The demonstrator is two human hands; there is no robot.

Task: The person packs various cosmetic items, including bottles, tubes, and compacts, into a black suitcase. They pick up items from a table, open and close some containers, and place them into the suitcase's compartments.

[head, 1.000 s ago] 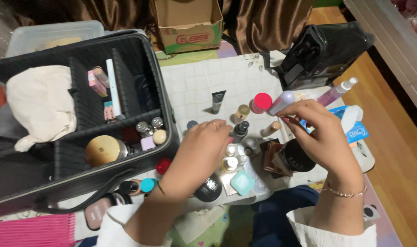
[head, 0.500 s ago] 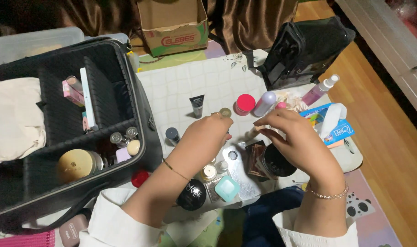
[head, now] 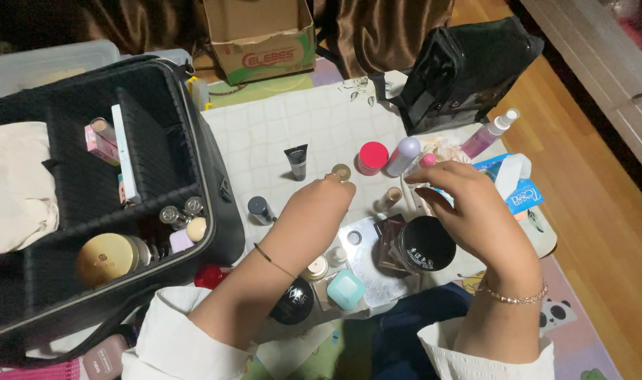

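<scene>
Left hand (head: 314, 211) sits at frame centre, back of hand to the camera, fingertips pinched together on a small round gold-topped jar (head: 341, 172) just above it on the white quilted mat (head: 264, 134). Grip looks closed on the jar, though the fingers are mostly hidden behind the knuckles. A thin bracelet is on that wrist.

Right hand (head: 475, 207) is right of centre, fingers curled and slightly apart, thumb and forefinger tips near each other. Cannot tell if it holds anything; it hovers over a round black-lidded jar (head: 426, 244), which sits on a brown compact (head: 388, 243). A chain bracelet is on the right wrist.

Around the gold jar: a black squeeze tube (head: 297, 161) to its left, a pink-lidded jar (head: 372, 157) just to its right, then a lilac bottle (head: 403, 155) lying tilted. A small dark bottle (head: 259, 209) stands left of the left hand. Below the hands are a teal square pot (head: 346, 289), a black round compact (head: 293, 304) and a small cream jar (head: 316, 267).

An open black case (head: 215, 204) fills the left of the frame, with a gold round tin (head: 106, 259) and small bottles in its lower compartment and a cream cloth (head: 15, 186) at the far left. A cardboard box (head: 261, 39) is at top centre, a black bag (head: 468, 70) at upper right, and a pink spray bottle (head: 488, 134) just below the bag.
</scene>
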